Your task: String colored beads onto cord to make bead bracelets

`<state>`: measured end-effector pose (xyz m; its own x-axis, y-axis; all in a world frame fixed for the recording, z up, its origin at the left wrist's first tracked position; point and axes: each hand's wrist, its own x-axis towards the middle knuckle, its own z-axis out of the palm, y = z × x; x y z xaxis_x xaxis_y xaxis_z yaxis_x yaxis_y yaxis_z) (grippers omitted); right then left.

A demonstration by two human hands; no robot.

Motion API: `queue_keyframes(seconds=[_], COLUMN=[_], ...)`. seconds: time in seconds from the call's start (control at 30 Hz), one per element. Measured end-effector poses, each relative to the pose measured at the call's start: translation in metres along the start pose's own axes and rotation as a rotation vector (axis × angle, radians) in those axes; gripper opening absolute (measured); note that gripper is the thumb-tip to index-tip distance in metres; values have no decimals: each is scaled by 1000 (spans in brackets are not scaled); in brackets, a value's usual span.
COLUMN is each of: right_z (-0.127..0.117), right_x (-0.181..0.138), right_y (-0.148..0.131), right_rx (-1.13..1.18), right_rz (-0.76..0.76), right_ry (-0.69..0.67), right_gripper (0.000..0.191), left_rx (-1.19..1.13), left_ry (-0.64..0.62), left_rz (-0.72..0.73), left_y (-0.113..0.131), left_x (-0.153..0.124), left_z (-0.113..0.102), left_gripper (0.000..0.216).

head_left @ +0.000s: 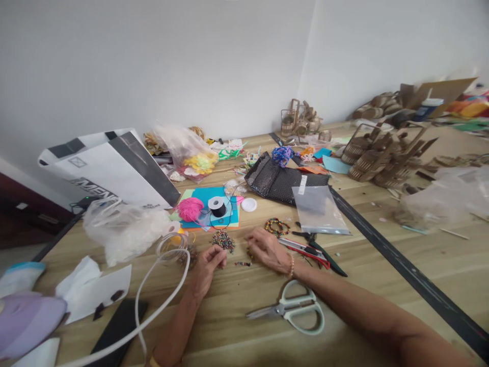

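Observation:
My left hand (206,267) is closed, thumb and fingertips pinched together, just in front of a pile of small multicoloured beads (223,241). Whatever it may grip is too small to make out. To the right, my right hand (268,250) rests low on the table with fingers curled in; some beads show at its edge, and what the fingertips hold is hidden. Between the hands lies a short row of beads (242,264). Behind my right hand is a beaded bracelet (278,227). A spool of black cord (217,206) stands on blue paper (202,194).
Green-handled scissors (298,308) lie before my right forearm. A red cutter (305,250) and dark pliers (324,255) lie beside it. A white tube (168,290) loops past my left arm. Behind are pink yarn (190,209), a black padded envelope (282,181) and small woven baskets (367,155).

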<state>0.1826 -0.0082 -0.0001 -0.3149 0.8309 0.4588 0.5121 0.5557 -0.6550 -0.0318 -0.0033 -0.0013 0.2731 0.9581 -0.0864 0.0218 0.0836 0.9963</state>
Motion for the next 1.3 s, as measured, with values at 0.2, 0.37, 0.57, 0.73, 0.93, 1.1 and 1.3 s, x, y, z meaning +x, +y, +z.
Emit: queue_keyframes(seconds=[0.2,0.37,0.57,0.73,0.93,1.1,1.3], right_z=[10,9,10,17,24,22,22], right_x=[-4,-4,-4,-5,-8,-5,-3], right_y=[4,0,-14,-18,-16,-16,-12], right_rx=[-199,-156,485,1090,1084,1008,955], right_rz=[-261,-226,167,348,424,458,449], right_ry=[-156,-115,-174,-350,-348,-311,-258], right_gripper=[17,17,24,41,35,37,38], left_rx=[-20,19,259,447,445,419,330], left_ry=[19,41,87,98,109,130,104], left_rz=[9,26,278,386,419,419,313], left_y=[-2,-1,5,4,7,12,7], left_x=[1,0,-5,-9,-12,-12,-11], left_z=[-1,0,11,13,17,19,17], left_gripper=[31,29,21,14,14,18,13])
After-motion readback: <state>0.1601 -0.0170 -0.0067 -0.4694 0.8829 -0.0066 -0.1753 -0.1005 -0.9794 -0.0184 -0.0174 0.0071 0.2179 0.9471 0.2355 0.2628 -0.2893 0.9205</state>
